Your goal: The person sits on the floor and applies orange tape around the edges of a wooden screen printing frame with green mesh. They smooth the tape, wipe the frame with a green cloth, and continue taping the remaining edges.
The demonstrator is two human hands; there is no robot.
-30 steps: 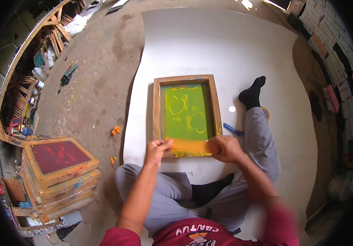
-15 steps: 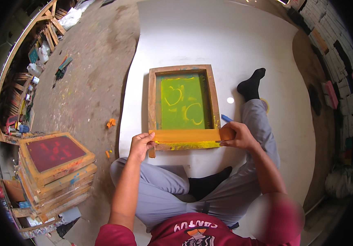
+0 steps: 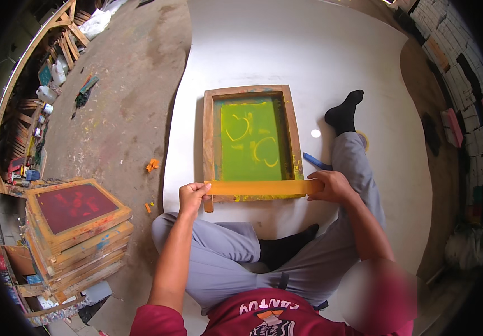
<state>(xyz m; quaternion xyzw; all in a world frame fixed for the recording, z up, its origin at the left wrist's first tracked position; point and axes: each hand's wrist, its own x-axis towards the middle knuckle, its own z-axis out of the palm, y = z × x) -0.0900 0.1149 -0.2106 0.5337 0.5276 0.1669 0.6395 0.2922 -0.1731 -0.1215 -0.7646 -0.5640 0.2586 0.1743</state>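
Observation:
A wooden screen-printing frame [image 3: 209, 129] lies on a white sheet in front of me, its green mesh [image 3: 244, 134] marked with yellow heart outlines. A strip of orange-brown tape [image 3: 258, 187] stretches across the frame's near end. My left hand [image 3: 194, 197] pinches the strip's left end at the frame's near left corner. At the near right corner, my right hand [image 3: 330, 186] is closed on the other end; whether a roll sits inside its fingers is hidden. Just beyond the right hand rests a slim blue tool [image 3: 316, 162]. Yellow ink smears show along the frame's near bar.
Several wooden frames [image 3: 79, 246] are stacked on the left, the top one with dark red mesh. Orange scraps [image 3: 152, 165] lie on the concrete floor. A shelf [image 3: 14, 106] of frames and bottles lines the far left. My black-socked foot [image 3: 343, 115] is right of the frame.
My right hand has shifted a little to the right and turned, uncovering more of the blue tool. The frame sits slightly farther away, and the tape stays stretched between both hands.

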